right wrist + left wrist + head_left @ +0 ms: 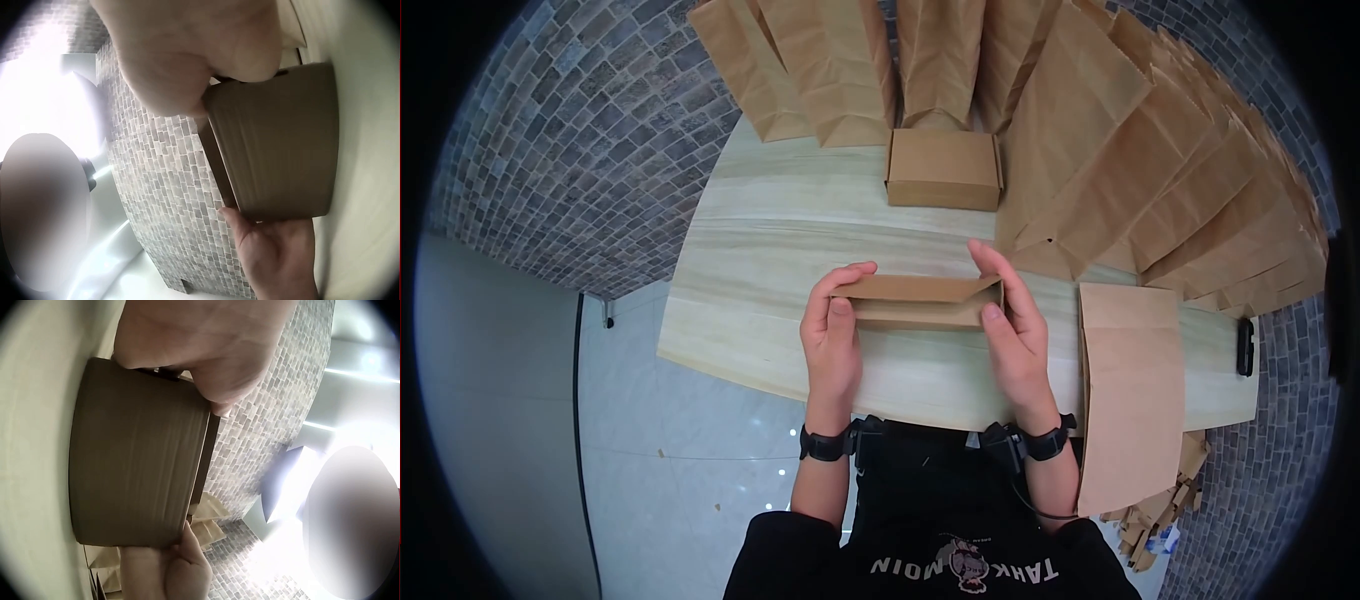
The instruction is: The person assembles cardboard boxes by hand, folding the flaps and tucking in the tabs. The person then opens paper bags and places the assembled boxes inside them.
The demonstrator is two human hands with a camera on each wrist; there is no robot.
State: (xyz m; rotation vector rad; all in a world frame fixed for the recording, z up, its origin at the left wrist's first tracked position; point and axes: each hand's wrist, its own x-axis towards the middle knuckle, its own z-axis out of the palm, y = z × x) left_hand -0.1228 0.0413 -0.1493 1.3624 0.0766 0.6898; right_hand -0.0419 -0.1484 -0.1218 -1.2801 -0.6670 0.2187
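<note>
Between both hands, over the near part of the table, is a small brown cardboard box [915, 315] with its lid flap partly raised. A dark gap shows under the flap, wider toward the right. My left hand [832, 335] grips the left end, its thumb at the front edge and fingers round the far side. At the right end, my right hand [1022, 345] holds the box, thumb on the near edge and fingers along the outside. Both wrist views show a plain side of the box [137, 456] facing the camera. What lies inside is hidden.
A closed cardboard box [943, 168] sits farther back on the pale wooden table [760, 230]. Several upright paper bags [1080, 130] line the back and right. A flat paper bag [1133, 390] overhangs the near right edge. A black object [1246, 347] lies at far right.
</note>
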